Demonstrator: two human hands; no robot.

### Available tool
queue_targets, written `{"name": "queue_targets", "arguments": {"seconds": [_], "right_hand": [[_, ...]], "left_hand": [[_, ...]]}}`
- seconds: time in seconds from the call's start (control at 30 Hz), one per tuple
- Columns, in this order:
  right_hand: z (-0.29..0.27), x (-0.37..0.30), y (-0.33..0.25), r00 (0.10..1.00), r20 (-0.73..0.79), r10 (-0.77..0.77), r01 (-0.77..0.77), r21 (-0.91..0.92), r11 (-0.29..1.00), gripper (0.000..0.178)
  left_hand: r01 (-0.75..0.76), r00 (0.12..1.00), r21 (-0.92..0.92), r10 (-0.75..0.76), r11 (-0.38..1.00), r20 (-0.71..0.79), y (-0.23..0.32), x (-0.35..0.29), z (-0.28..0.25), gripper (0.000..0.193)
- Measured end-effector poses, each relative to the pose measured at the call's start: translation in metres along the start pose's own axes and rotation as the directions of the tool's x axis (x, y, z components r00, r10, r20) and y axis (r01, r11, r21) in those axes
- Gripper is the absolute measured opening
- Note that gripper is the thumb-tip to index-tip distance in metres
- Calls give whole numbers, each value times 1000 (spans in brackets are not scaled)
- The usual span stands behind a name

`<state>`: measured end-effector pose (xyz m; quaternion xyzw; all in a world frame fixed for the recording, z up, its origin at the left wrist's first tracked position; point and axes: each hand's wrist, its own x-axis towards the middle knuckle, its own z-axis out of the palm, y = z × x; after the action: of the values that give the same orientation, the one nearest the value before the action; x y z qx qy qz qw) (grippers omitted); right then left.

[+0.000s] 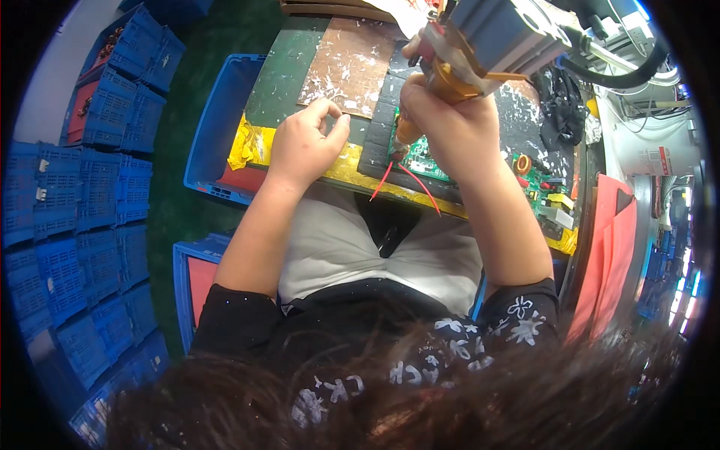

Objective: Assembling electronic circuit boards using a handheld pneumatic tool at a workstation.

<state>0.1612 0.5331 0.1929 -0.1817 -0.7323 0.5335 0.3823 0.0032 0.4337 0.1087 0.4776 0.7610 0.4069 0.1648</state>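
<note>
My right hand [461, 127] is wrapped around an orange-brown, tape-covered hand tool [448, 84]. The tool's narrow end points down at a green circuit board [429, 161] on the dark work mat. Two red wires [409, 171] spread from beside that tip over the table's front edge. A bulky grey metal body [506, 41] sits above the grip; whether it is part of the tool, I cannot tell. My left hand [304, 146] rests by the yellow-taped front edge, left of the board. Its fingers curl loosely, thumb and forefinger apart, with nothing visible between them.
A second circuit board [544, 187] with a copper coil lies right of my right forearm. Black gloves or cloth [561, 112] are behind it. A blue crate [217, 139] stands against the table's left side, and blue crates [101, 184] are stacked farther left. Pink sheets [604, 247] hang at right.
</note>
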Motion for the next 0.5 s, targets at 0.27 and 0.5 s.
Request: {"name": "queue_targets", "arguments": {"seconds": [0.27,0.5], "right_hand": [[6,5,-8,990,-16,141,-139,95,986,17],[6,5,-12,985,-12,172,-170,100,980,19]], "left_hand": [[14,1000,-11,-13,1000,5,-2,0,1,17],[-3,1000,-15,3,1000,-5,-1,1,2,17]]}}
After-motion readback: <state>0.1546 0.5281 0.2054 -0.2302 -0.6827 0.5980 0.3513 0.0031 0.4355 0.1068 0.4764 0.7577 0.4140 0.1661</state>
